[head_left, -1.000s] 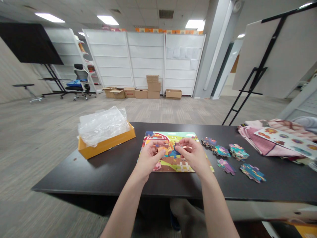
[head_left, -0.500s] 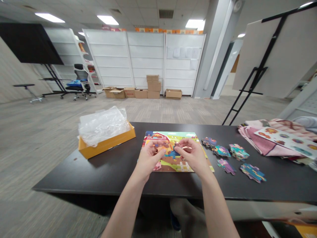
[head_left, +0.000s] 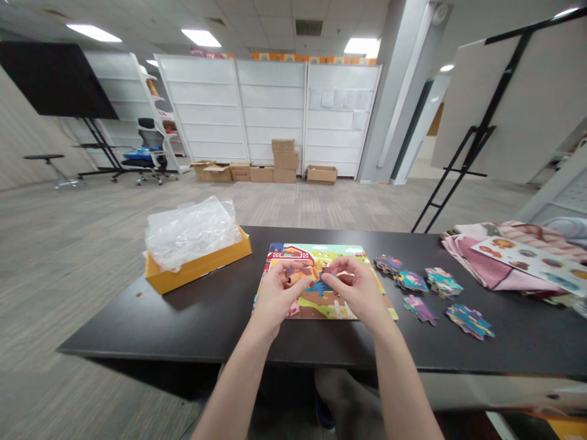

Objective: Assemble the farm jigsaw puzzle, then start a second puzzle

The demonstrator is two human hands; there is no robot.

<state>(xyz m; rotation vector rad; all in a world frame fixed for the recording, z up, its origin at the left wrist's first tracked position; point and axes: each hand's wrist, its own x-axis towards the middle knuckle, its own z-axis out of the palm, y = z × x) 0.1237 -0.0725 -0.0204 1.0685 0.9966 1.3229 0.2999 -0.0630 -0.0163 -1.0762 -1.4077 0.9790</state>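
Note:
A farm-scene picture board (head_left: 321, 308), with a red barn at its upper left, lies flat on the black table. Over its left half is my left hand (head_left: 279, 293), thumb and fingers curled together near an orange patch. My right hand (head_left: 355, 287) is pinched above the board's right half, with a small brownish bit at the fingertips. What either hand holds is too small and too like the print to name. Right of the board lie stacks of jigsaw pieces (head_left: 411, 280), (head_left: 443, 282), (head_left: 470, 321) and purple jigsaw pieces (head_left: 420, 310).
A yellow box (head_left: 202, 266) holding clear plastic wrapping (head_left: 192, 232) stands at the table's left. To the right, a pink cloth (head_left: 477, 263) lies under a white printed sheet (head_left: 534, 260). The black table (head_left: 183, 324) has its front edge close to me. Cardboard boxes (head_left: 285, 161) stand by the far shelves.
Both hands stay over the board, with only slight finger movement; the fingertips are a little differently placed. The board and the piece stacks have not visibly moved on the table.

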